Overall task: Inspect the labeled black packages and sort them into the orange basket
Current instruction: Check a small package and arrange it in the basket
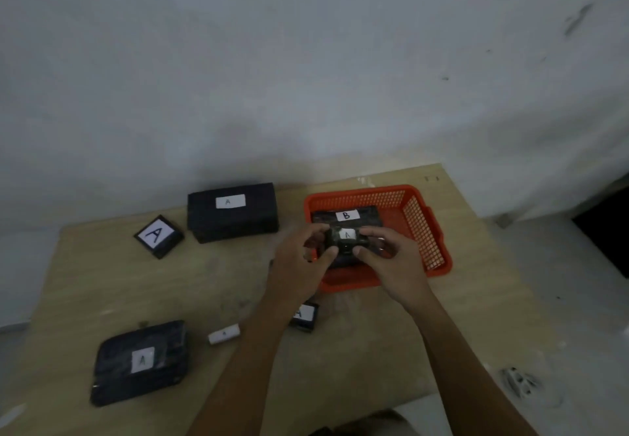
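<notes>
**Layout on the surface**

Basket sits at back right of surface; pkg marked B lies inside it, toward the rear. Both hands hold a small pkg marked A over the basket's front: left hand on its left, right hand on its right. Large box at back centre, left of basket; small square pkg just left of that. Flat pkg at front left; small roll to its right; another small pkg beyond, partly hidden under left forearm.
</notes>
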